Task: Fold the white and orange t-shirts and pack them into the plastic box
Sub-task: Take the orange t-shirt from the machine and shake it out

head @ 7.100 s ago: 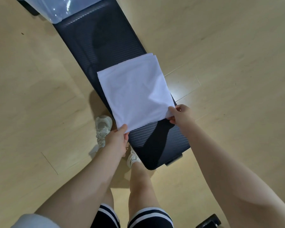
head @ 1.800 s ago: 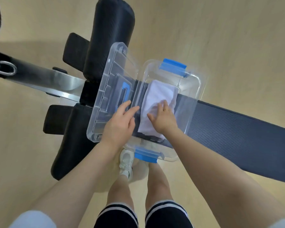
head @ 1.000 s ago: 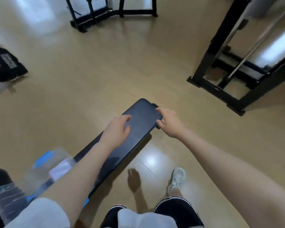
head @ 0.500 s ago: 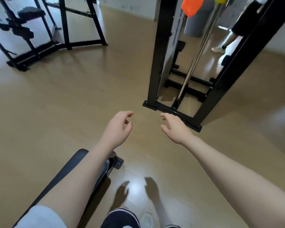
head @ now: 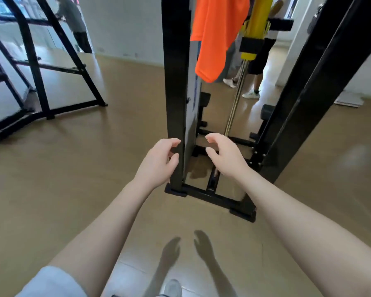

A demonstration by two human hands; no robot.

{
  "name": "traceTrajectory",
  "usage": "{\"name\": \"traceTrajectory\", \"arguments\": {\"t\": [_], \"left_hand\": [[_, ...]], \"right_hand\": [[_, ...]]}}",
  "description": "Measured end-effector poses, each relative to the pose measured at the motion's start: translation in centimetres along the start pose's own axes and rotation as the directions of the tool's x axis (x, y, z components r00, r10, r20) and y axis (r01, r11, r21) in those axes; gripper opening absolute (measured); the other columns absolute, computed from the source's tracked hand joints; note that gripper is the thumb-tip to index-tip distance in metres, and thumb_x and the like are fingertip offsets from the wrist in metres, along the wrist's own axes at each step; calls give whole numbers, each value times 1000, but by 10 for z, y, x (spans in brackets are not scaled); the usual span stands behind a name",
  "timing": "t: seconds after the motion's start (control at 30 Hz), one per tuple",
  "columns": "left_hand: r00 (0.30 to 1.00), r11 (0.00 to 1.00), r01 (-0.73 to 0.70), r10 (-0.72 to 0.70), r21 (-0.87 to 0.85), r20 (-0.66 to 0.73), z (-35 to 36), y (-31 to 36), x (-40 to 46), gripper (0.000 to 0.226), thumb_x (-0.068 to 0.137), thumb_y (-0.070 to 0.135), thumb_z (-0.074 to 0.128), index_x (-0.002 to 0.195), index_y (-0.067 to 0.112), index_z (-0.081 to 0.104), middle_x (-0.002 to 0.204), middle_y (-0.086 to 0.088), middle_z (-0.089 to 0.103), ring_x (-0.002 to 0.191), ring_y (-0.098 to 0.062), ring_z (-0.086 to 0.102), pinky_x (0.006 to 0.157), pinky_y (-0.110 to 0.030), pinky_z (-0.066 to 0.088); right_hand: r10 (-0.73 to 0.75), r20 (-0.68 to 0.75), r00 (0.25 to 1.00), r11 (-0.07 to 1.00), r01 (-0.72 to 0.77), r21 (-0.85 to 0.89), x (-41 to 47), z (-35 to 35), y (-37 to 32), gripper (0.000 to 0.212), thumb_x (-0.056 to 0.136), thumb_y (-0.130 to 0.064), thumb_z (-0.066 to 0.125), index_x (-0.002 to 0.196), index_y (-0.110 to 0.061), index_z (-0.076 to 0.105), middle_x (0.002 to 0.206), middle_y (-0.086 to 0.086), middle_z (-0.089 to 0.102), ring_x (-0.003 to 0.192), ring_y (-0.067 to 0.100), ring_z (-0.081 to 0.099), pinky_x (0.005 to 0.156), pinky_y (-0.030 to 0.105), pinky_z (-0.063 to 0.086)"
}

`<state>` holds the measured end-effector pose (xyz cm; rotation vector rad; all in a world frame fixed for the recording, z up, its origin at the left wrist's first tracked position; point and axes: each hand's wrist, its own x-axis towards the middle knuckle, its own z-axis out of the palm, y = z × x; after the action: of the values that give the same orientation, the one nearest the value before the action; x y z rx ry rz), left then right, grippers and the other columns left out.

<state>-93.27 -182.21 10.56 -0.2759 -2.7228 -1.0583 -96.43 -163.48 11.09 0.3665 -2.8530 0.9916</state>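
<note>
Two empty hands: left (head: 159, 162), right (head: 225, 156); one orange t-shirt (head: 214, 37).

Tan floor (head: 73, 189) under black rack base (head: 212, 197)

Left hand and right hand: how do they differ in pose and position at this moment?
The left hand overlaps the black rack post in the image, thumb at its edge; the right hand sits clear of it, over the rack's base. The left hand sits slightly lower in the frame than the right hand. Both are empty, fingers loosely curled, stretched forward below the hanging orange t-shirt.
</note>
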Motion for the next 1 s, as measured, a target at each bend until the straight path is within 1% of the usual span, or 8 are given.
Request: {"name": "traceTrajectory", "arguments": {"t": [0.3, 0.4, 0.5, 0.6, 0.67, 0.77, 0.87, 1.0], "left_hand": [[988, 990, -138, 138, 5, -70, -3, 16, 203, 38, 92, 12, 48, 130, 13, 48, 126, -4, 54, 91, -6, 50, 83, -20, 41], [984, 990, -140, 139, 5, -111, 5, 18, 242, 39, 92, 14, 47, 131, 15, 47, 126, -2, 53, 92, -4, 50, 84, -20, 41], [979, 995, -92, 85, -29, -183, 18, 18, 270, 37, 92, 13, 47, 129, 15, 48, 125, 0, 54, 91, -3, 50, 82, -19, 39], [977, 997, -27, 10, -76, -214, 32, 15, 290, 36, 92, 13, 46, 127, 16, 49, 122, 1, 55, 92, -4, 51, 81, -19, 38], [973, 994, 6, -31, -111, -230, 41, 10, 301, 36, 92, 11, 46, 127, 17, 50, 122, 2, 56, 91, -4, 52, 80, -17, 38], [959, 992, -8, -27, -123, -282, 57, 6, 309, 39, 90, 7, 47, 128, 16, 48, 122, 0, 55, 88, -4, 53, 76, -13, 42], [927, 965, -203, 244, 164, -286, 66, 0, 305, 44, 86, 4, 48, 129, 12, 46, 127, -9, 49, 87, -8, 52, 70, -23, 48], [776, 649, -510, 631, 564, -25, 80, -8, 299, 61, 75, 6, 58, 132, 16, 41, 140, -16, 36, 111, -29, 46, 88, -38, 42]], "right_hand": [[211, -235, 949, 916, -108, 387, 196, -49, 21, 37, 94, -25, 49, 130, -15, 45, 132, 1, 50, 114, 12, 48, 90, 23, 36], [323, -210, 923, 828, -168, 535, 251, -57, 34, 48, 93, -34, 50, 136, -17, 38, 138, 2, 42, 109, 11, 43, 87, 26, 35], [365, -138, 921, 750, -203, 629, 299, -59, 49, 62, 92, -39, 51, 143, -18, 25, 140, 3, 42, 120, 19, 46, 90, 30, 37], [402, -67, 913, 637, -225, 738, 330, -57, 60, 63, 94, -35, 50, 144, -13, 21, 132, 3, 47, 115, 19, 48, 91, 30, 38], [400, -63, 914, 567, -193, 801, 338, -53, 66, 39, 96, -24, 49, 130, -6, 43, 110, 1, 56, 98, 15, 52, 82, 26, 43], [347, -152, 925, 665, -129, 736, 335, -37, 82, 13, 94, -16, 48, 88, -8, 57, 78, -1, 56, 72, 12, 53, 69, 26, 45], [253, -226, 941, 806, -76, 587, 307, -28, 96, 32, 94, -15, 49, 65, -23, 40, 63, -7, 44, 56, 3, 43, 54, 10, 34], [167, -268, 949, 867, -12, 498, 250, -27, 109, 25, 94, -13, 50, 70, -16, 47, 62, -8, 48, 53, -5, 48, 49, 8, 34]]}}
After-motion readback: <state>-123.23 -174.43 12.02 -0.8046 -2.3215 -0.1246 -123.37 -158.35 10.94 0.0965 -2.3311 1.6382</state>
